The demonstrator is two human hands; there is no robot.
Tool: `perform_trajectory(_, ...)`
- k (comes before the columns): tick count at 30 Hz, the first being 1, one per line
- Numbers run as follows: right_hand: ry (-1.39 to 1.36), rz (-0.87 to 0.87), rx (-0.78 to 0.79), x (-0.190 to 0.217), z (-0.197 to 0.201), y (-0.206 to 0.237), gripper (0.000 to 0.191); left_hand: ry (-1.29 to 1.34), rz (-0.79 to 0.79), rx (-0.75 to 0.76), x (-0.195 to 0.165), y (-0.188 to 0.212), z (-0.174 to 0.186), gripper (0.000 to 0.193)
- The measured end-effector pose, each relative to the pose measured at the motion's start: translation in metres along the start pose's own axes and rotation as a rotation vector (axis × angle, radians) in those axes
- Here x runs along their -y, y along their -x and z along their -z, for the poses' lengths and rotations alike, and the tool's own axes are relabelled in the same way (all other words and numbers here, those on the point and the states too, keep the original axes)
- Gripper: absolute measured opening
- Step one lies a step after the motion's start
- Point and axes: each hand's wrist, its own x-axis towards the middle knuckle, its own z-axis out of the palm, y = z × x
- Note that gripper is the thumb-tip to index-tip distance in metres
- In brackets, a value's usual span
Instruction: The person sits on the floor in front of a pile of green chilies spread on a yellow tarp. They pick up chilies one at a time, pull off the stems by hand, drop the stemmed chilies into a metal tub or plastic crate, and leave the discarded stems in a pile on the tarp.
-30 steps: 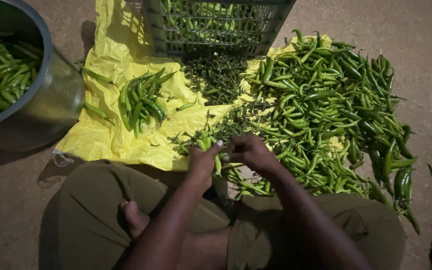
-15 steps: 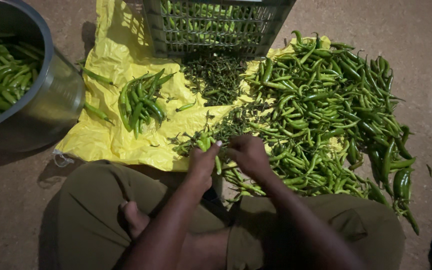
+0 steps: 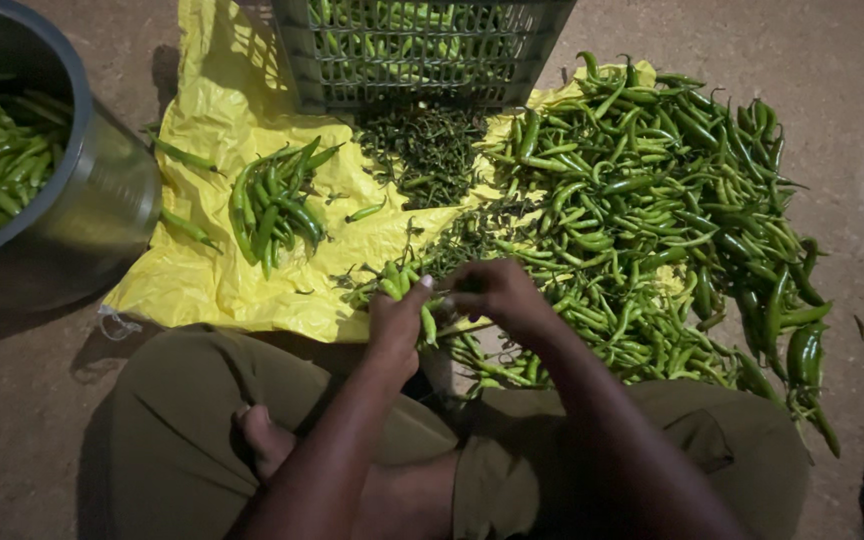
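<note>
My left hand (image 3: 397,322) grips a small bunch of green chillies (image 3: 396,281) just above my knees. My right hand (image 3: 500,291) pinches at the tip of one of those chillies, touching the bunch from the right. A big heap of green chillies (image 3: 652,200) lies to the right on a yellow plastic sheet (image 3: 212,270). A smaller pile of chillies (image 3: 277,205) rests on the sheet to the left. Dark plucked stems (image 3: 422,150) are gathered in the middle, in front of the crate.
A grey slotted plastic crate (image 3: 417,50) with chillies inside stands at the top. A large metal pot (image 3: 72,190) holding chillies sits at the left. I sit cross-legged on a bare concrete floor (image 3: 852,80), a bare foot (image 3: 262,440) tucked under me.
My hands have stayed together at the bunch; the right hand's fingers shifted slightly along the chilli. The piles, crate and pot have not moved.
</note>
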Motion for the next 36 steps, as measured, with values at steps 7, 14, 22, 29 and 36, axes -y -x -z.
perform_trajectory(7, 0.304, -0.067, -0.251, -0.028, 0.005, -0.008, 0.012, 0.065, -0.028, 0.039, 0.000, 0.001, -0.002, 0.021)
perform_trajectory(14, 0.992, -0.348, -0.418, -0.081, 0.107, 0.000, 0.033, 0.078, 0.090, 0.071, -0.008, 0.009, -0.003, 0.027)
perform_trajectory(22, 0.819, -0.704, -0.210, -0.092, 0.084, -0.018, 0.022, -0.075, 0.157, 0.050, -0.006, 0.007, -0.002, 0.024)
perform_trajectory(29, 0.082, -0.243, -0.075, -0.038, 0.063, 0.004, 0.017, -0.254, 0.047, 0.164, -0.001, 0.008, -0.005, 0.024)
perform_trajectory(36, -0.192, -0.101, -0.050, -0.025, 0.033, 0.001, 0.015, -0.266, -0.007, 0.372, 0.007, 0.008, -0.004, 0.029)
